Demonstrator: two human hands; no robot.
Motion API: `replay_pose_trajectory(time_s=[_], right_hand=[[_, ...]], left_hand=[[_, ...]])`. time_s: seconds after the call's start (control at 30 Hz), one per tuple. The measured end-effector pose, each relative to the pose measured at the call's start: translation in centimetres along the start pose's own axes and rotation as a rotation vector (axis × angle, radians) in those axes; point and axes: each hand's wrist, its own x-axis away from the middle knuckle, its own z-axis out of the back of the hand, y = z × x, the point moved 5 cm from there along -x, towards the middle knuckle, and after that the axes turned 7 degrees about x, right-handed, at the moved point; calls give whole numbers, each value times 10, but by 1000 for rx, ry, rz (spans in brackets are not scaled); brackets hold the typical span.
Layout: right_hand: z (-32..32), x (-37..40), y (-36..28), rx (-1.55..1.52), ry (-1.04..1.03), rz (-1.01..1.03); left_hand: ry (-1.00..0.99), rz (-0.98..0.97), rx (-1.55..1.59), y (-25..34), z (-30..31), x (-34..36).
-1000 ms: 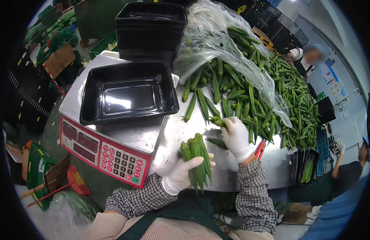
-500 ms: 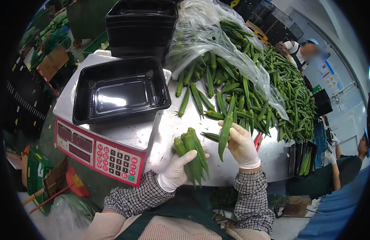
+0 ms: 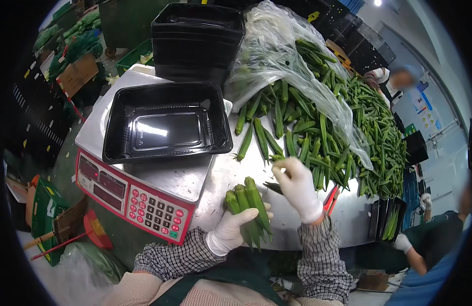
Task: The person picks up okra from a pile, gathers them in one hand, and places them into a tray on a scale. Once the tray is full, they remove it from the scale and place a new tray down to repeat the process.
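Observation:
My white-gloved left hand (image 3: 235,229) is closed round a small bunch of green okra pods (image 3: 252,201), stem ends up and tips pointing down. My gloved right hand (image 3: 298,188) is held over the table at the near edge of the okra pile (image 3: 317,130). Its fingers are curled in, slightly blurred, and no pod shows in them. A lone okra pod (image 3: 273,187) lies partly hidden behind that hand. On the scale (image 3: 139,196), left of my hands, sits a black plastic tray (image 3: 167,130) with nothing in it.
A stack of black trays (image 3: 195,48) stands behind the scale. Clear plastic sheeting (image 3: 269,56) partly covers the okra. Red-handled scissors (image 3: 331,198) lie right of my right hand. At the right, a co-worker (image 3: 435,229) is beside a tray of okra (image 3: 391,222); another person (image 3: 394,81) stands farther back.
The okra pod that my right hand held is no longer seen in it, and its fingers have curled in. My left hand keeps its bunch. The whole view has shifted slightly.

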Motion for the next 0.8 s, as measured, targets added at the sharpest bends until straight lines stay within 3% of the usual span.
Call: replay_pose_trajectory(time_s=[0.1, 0.23, 0.33, 0.43, 0.57, 0.67, 0.77, 0.8], right_hand=[[-19, -41, 20, 235, 98, 67], [-57, -74, 34, 580, -108, 0], [-39, -71, 43, 290, -74, -142], [-11, -40, 42, -612, -156, -422], [3, 3, 40, -1142, -219, -353], [5, 27, 39, -1320, -237, -304], [13, 51, 23, -1054, -137, -344], [19, 60, 9, -800, -137, -317]], left_hand=[[-12, -1, -3, 0, 0, -2], [31, 25, -22, 0, -4, 0], [17, 24, -21, 1, -4, 1], [-13, 23, -24, 0, -6, 1], [-79, 13, -57, 1, -12, 1], [-85, -8, -78, 1, -7, -1], [-42, -1, -41, -1, -2, 0], [-58, 1, -26, -2, -2, -1]])
